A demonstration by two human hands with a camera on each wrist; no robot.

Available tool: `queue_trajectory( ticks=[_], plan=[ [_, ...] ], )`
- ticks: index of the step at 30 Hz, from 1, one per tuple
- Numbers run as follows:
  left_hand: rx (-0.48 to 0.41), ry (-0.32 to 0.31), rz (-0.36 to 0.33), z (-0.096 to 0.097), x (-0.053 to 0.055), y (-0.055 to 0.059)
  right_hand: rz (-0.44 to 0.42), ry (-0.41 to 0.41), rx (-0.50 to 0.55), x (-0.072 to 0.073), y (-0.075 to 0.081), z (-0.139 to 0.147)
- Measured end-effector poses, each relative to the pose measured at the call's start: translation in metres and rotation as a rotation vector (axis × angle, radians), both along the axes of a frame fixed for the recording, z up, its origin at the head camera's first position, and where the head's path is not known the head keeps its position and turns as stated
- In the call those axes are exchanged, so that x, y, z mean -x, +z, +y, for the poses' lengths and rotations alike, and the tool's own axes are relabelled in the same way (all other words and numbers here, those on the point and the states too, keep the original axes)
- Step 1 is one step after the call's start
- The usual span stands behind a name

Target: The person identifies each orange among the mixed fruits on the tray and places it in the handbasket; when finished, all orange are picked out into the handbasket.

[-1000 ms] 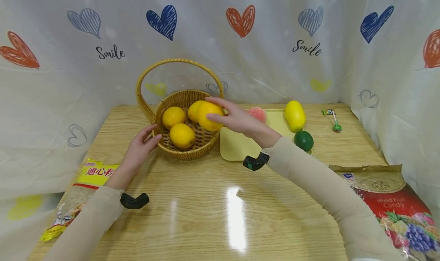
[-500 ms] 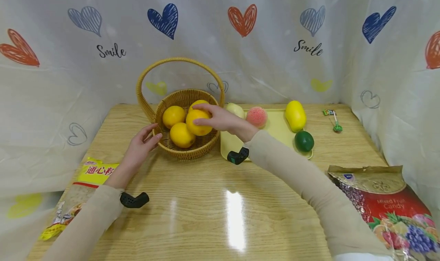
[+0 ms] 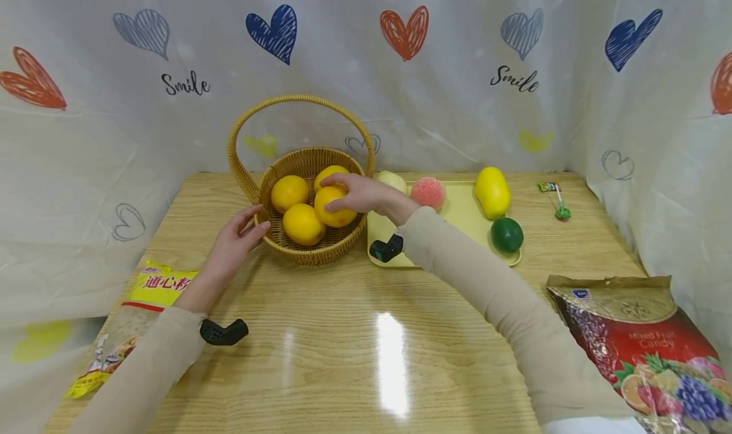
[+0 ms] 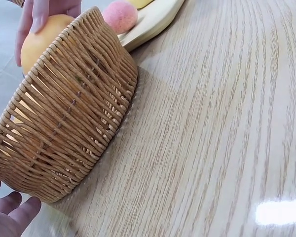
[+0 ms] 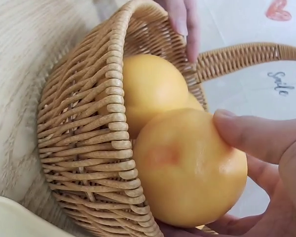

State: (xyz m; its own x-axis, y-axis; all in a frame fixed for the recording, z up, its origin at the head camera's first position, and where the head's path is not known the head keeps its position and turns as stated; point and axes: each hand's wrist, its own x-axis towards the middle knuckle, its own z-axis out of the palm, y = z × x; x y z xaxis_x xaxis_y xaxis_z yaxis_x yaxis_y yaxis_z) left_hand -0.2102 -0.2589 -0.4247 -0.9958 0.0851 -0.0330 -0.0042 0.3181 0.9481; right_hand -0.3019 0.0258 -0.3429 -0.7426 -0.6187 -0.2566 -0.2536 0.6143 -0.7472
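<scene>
A round yellow-orange fruit [image 3: 335,207] sits low in the wicker basket [image 3: 311,256], with my right hand [image 3: 363,194] holding it between thumb and fingers. In the right wrist view the same fruit [image 5: 190,168] shows a faint reddish patch, and the thumb [image 5: 227,121] lies on its side. Several similar fruits [image 3: 290,193] rest around it in the basket. My left hand [image 3: 231,240] grips the basket's left rim, some fingers over the inside. From the left wrist, my left fingers [image 4: 22,212] show beside the woven wall [image 4: 84,103].
Right of the basket lies a pale yellow tray [image 3: 394,259] with a pink fruit [image 3: 427,193], a pale round one [image 3: 392,182], a long yellow fruit [image 3: 492,192] and a dark green one [image 3: 506,235]. A lollipop [image 3: 562,210], a candy bag [image 3: 646,339] and a yellow food packet [image 3: 126,326] lie farther out.
My right hand has carried the yellow-orange fruit left and down from the basket's right rim to among the other fruits. The left hand has stayed at the left rim.
</scene>
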Motion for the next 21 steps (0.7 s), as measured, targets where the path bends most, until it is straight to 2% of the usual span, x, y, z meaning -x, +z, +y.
queue_trajectory(
  ticks=[4,13,18,21],
  plan=[
    [0.001,-0.002,0.002,0.001,0.001,0.001,-0.009,-0.007,0.002,0.001,-0.005,-0.005],
    [-0.004,-0.003,-0.004,0.001,0.0,0.002,-0.089,-0.031,0.04,0.007,-0.023,-0.02],
    [0.0,-0.002,-0.001,0.001,0.0,0.004,-0.121,-0.067,0.07,0.012,-0.025,-0.023],
    [0.006,-0.001,-0.002,-0.001,0.0,0.002,-0.113,-0.05,0.024,0.013,-0.023,-0.024]
  ],
)
